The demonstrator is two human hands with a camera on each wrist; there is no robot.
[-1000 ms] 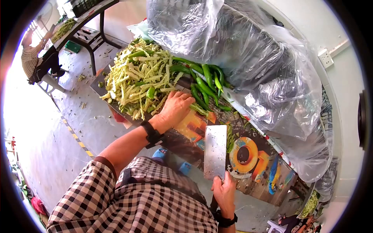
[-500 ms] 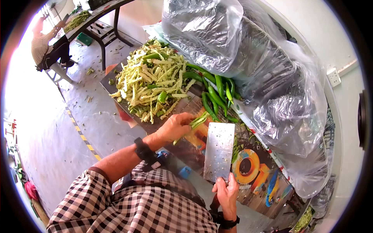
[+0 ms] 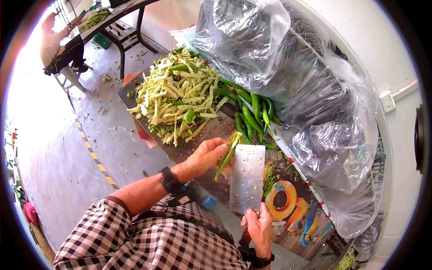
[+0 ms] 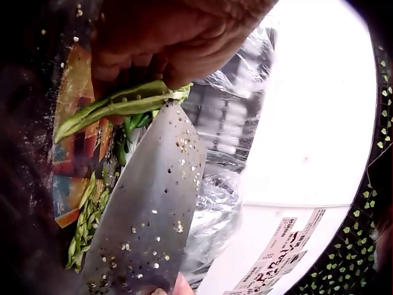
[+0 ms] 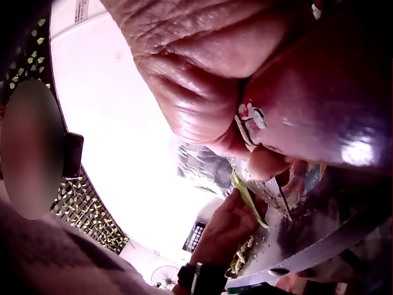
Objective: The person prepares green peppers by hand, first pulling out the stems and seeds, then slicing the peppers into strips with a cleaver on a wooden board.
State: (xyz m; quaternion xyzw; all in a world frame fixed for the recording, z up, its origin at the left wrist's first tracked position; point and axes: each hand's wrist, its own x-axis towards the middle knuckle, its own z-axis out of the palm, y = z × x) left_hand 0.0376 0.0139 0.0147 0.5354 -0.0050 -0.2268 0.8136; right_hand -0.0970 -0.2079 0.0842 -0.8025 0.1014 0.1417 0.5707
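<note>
Plastic sheeting [image 3: 288, 67] hangs over the side of the counter [image 3: 180, 152] beyond the hands. From my remote end, I see the left hand [image 3: 204, 157] pinching a split green pepper [image 3: 228, 156] beside the far end of the cleaver [image 3: 247, 180]. I have the right hand [image 3: 258, 225] gripping its handle, pale specks on the blade. Ahead of the left hand, pale strips [image 3: 175, 99] are heaped near whole peppers [image 3: 256, 110].

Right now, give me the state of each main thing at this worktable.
Green chili: slit open lengthwise, pinched in the left hand
Cleaver: gripped in the right hand, blade flecked with pale specks
Long green chilies: bunched, apparently uncut
Pale green strips: heaped loosely
Clear plastic sheet: draped, crumpled
</note>
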